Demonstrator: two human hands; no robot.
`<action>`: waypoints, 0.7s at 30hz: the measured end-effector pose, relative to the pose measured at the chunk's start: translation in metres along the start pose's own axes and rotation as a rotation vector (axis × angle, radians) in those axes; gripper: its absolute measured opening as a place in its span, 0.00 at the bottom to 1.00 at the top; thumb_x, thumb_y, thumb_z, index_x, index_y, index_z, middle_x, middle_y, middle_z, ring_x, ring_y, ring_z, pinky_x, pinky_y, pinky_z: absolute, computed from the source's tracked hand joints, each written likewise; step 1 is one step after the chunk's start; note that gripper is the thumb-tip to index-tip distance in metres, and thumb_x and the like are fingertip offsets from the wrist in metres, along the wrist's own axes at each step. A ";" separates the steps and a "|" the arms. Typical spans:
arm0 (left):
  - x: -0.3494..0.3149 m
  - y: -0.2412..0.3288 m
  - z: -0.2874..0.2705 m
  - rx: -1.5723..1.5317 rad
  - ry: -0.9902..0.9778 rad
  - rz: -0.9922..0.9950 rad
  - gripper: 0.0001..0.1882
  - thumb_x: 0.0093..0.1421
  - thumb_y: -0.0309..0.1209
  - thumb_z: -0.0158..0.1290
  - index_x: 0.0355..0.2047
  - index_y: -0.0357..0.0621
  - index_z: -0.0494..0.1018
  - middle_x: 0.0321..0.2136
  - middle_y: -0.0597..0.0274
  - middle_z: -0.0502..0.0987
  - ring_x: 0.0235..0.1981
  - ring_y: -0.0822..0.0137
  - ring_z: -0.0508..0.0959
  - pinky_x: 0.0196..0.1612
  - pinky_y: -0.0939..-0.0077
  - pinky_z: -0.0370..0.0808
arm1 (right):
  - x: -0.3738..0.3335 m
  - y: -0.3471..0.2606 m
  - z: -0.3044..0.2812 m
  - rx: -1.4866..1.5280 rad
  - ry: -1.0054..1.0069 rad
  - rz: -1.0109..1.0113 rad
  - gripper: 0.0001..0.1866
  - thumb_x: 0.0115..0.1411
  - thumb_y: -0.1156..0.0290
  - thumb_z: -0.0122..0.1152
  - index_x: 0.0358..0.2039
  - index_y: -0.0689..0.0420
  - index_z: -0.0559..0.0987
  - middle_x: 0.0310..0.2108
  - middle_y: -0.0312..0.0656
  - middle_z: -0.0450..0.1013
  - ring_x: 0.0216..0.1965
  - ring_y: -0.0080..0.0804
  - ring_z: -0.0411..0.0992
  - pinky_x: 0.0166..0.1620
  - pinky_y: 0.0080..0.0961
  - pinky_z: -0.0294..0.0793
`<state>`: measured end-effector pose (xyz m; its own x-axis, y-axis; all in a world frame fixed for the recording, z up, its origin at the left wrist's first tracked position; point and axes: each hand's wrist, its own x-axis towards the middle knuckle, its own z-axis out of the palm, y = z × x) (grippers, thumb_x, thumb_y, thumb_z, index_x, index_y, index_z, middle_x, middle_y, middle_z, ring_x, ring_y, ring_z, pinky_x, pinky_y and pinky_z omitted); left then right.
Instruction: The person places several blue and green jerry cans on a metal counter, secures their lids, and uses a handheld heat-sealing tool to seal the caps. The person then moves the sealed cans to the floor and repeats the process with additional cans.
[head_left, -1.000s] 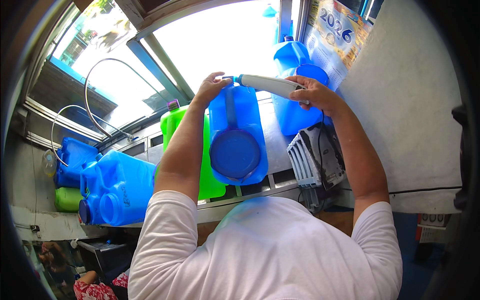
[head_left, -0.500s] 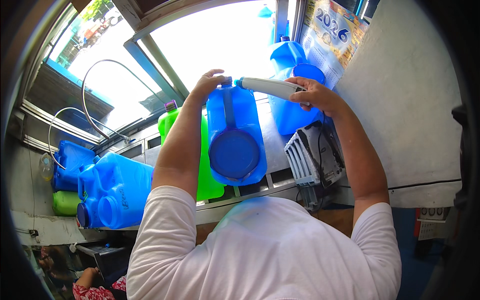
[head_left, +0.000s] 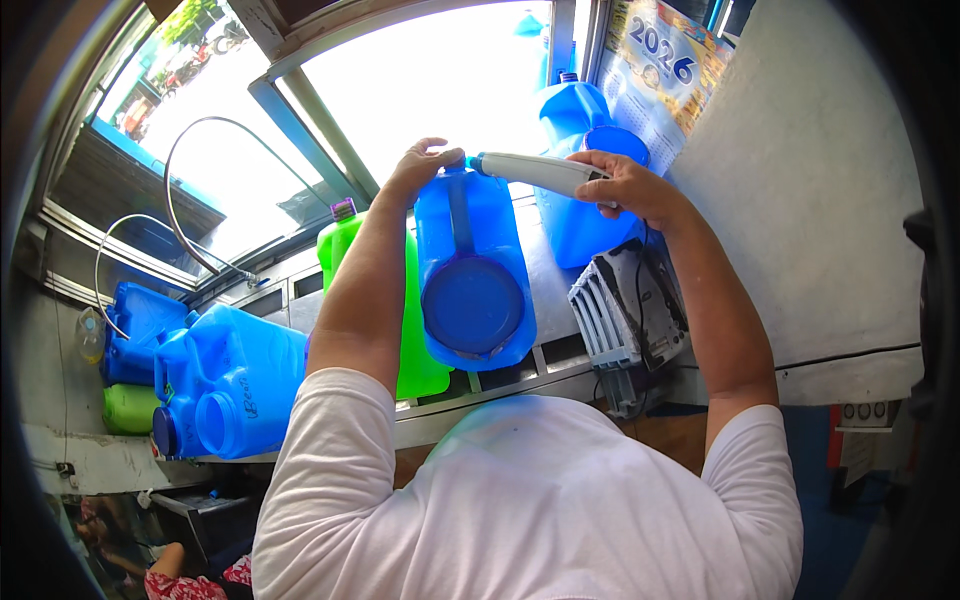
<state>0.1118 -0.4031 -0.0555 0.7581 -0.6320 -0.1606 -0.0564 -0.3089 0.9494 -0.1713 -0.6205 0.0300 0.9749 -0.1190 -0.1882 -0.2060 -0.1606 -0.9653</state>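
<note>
A blue water jug [head_left: 480, 220] stands in front of me, with a large round lid on the side towards me and a small capped neck on top. My left hand [head_left: 420, 170] is at that neck, its fingers closed about the small cap [head_left: 455, 163], which they partly cover. In my right hand [head_left: 625, 185] is a white handheld tool [head_left: 530, 172], shaped like a heat gun. Its bluish tip points left, right beside the cap. A bright green jug [head_left: 425, 340] stands just left of the blue one, partly behind my left forearm.
Another blue jug [head_left: 580, 225] stands to the right, near a grey slotted appliance [head_left: 625, 320]. More blue jugs [head_left: 245, 370] lie at the left. A thin hose [head_left: 170, 165] arches before the bright window. At lower left another person's arm [head_left: 168, 562] shows.
My left fingers have shifted slightly and now cover more of the cap. The white tool stays almost in place, its tip beside the neck. The other person's arm has moved a little.
</note>
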 end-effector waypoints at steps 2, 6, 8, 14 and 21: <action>0.005 -0.005 -0.007 -0.145 -0.106 0.074 0.36 0.57 0.42 0.62 0.62 0.40 0.64 0.49 0.48 0.77 0.51 0.59 0.76 0.54 0.63 0.75 | -0.001 0.001 0.000 -0.010 0.024 0.006 0.34 0.52 0.63 0.69 0.59 0.59 0.70 0.34 0.36 0.72 0.25 0.18 0.67 0.26 0.16 0.68; -0.001 -0.001 -0.001 -0.003 -0.062 0.017 0.38 0.56 0.45 0.63 0.62 0.39 0.64 0.48 0.48 0.77 0.51 0.59 0.77 0.54 0.64 0.74 | -0.003 0.003 0.001 -0.028 0.039 0.022 0.35 0.52 0.62 0.69 0.59 0.58 0.70 0.34 0.36 0.71 0.26 0.18 0.67 0.26 0.16 0.69; 0.004 -0.005 0.000 -0.062 -0.041 0.059 0.37 0.56 0.45 0.63 0.61 0.39 0.65 0.49 0.47 0.77 0.52 0.57 0.76 0.55 0.64 0.74 | -0.005 0.001 0.005 -0.028 0.042 0.022 0.35 0.52 0.62 0.69 0.59 0.58 0.70 0.34 0.36 0.71 0.26 0.18 0.67 0.26 0.16 0.68; 0.000 0.012 -0.015 0.348 0.105 0.099 0.40 0.54 0.54 0.63 0.59 0.41 0.68 0.52 0.43 0.75 0.55 0.52 0.75 0.57 0.58 0.72 | -0.011 -0.006 0.010 -0.065 0.073 -0.004 0.36 0.51 0.60 0.68 0.60 0.58 0.69 0.34 0.35 0.71 0.26 0.18 0.66 0.26 0.16 0.68; -0.056 0.039 -0.133 0.430 0.140 0.217 0.32 0.57 0.41 0.56 0.61 0.47 0.67 0.58 0.49 0.72 0.58 0.55 0.72 0.60 0.61 0.67 | -0.006 -0.019 0.012 -0.021 0.032 -0.063 0.35 0.51 0.60 0.68 0.59 0.60 0.71 0.30 0.34 0.70 0.23 0.18 0.66 0.25 0.16 0.67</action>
<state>0.1532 -0.2851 0.0268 0.7773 -0.6220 0.0942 -0.4629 -0.4642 0.7551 -0.1724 -0.6050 0.0477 0.9828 -0.1392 -0.1211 -0.1464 -0.1891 -0.9710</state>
